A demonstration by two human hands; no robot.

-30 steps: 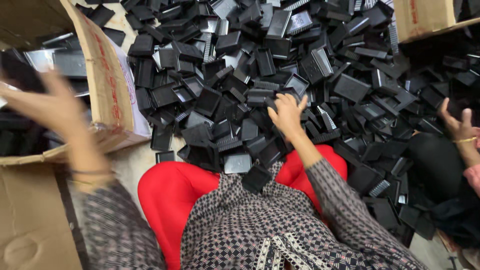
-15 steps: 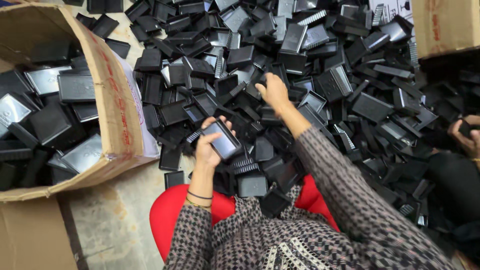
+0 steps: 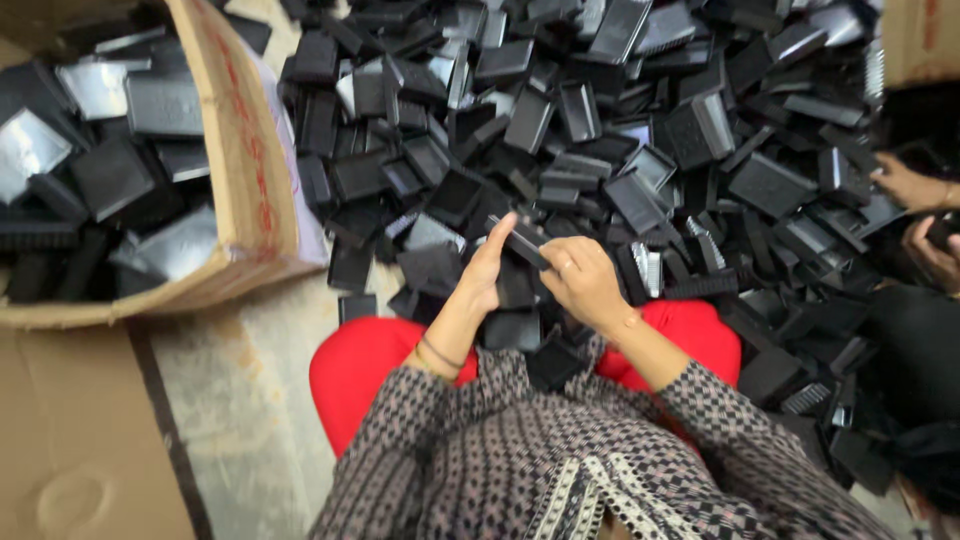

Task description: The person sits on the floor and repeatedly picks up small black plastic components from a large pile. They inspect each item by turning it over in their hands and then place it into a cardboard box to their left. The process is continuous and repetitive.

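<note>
A: What is being held, and where?

B: A flat black plastic tray piece point(image 3: 522, 240), rectangular, raised just above the person's lap at the near edge of the big heap of black plastic parts point(image 3: 600, 120) on the floor.

A: How do the hands sit on it?

B: The left hand point(image 3: 485, 272) grips its near end, fingers wrapped up along the side. The right hand point(image 3: 582, 282) closes on the other end from the right, thumb on top. Both are grasping that one piece, likely held tilted toward the face so its surface can be checked.

A: And around it?

B: More loose parts lie on the red trousers point(image 3: 370, 365), spilled from the heap's edge. To the left stands an open cardboard box point(image 3: 245, 190), its wall touching the heap, with similar black and silvery pieces lying flat inside; close enough to reach without rising.

A: Anyone else?

B: At the right edge, another person's hands point(image 3: 915, 190) work among the same parts, well apart.
</note>
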